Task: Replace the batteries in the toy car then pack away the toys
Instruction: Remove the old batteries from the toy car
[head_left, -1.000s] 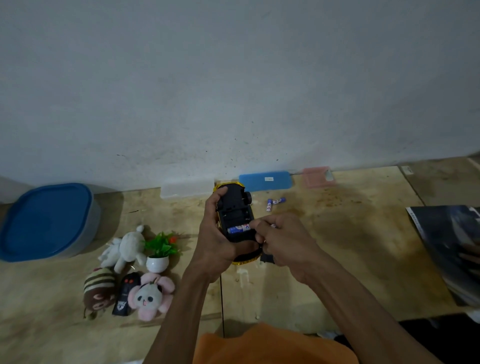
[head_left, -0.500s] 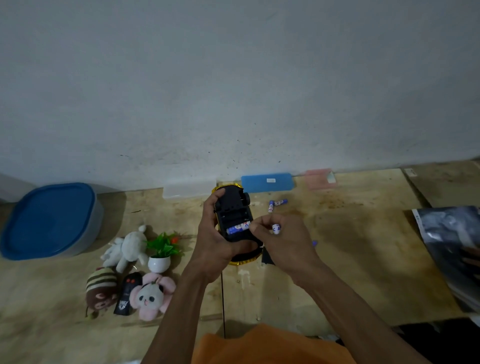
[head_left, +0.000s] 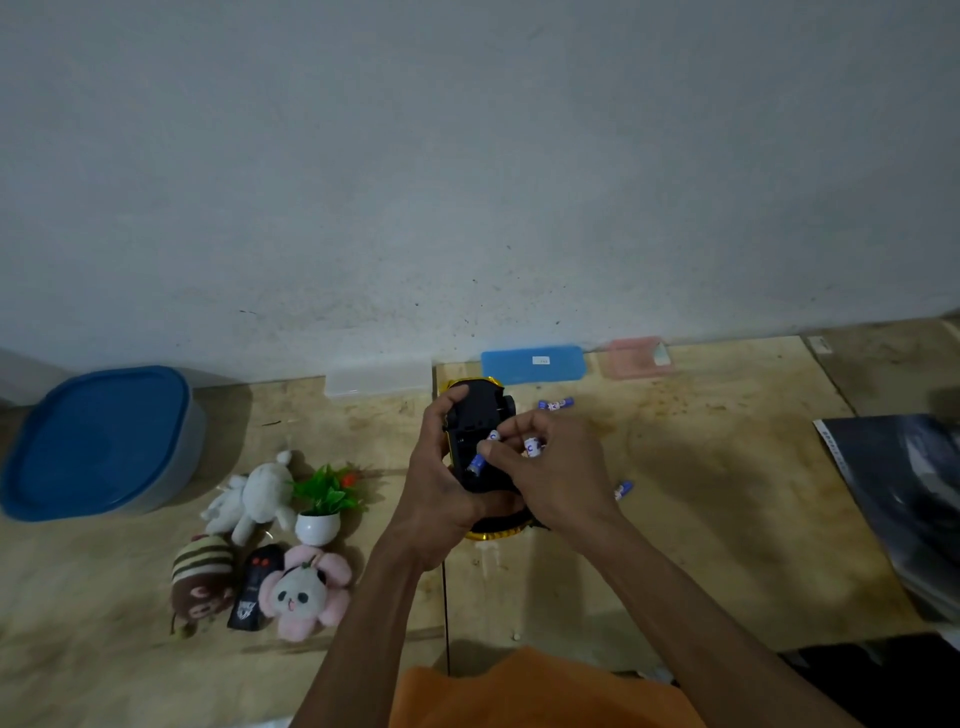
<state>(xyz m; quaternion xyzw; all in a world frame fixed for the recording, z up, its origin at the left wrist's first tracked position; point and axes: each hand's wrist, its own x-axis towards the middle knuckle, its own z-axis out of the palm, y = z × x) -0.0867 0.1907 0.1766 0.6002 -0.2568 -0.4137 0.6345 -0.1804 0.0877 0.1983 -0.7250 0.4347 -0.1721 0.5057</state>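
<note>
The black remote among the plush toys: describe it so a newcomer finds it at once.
Start at the blue-lidded container far left, then drop to the toy cluster in front of it. The black remote lies between the striped brown plush and the pink panda plush: the only flat, hard, black item there.

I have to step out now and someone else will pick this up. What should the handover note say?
Left hand: holds the toy car upside down above the table.
Right hand: pinches a battery tilted at the car's open underside; a second battery sits between its fingers.
Loose batteries lie near the blue case; another loose battery lies right of the hands.
Done: compartment open.
Left: finish the swap, close the car, then pack the plush toys, small remote and car; the blue-lidded tub looks likely.
</note>
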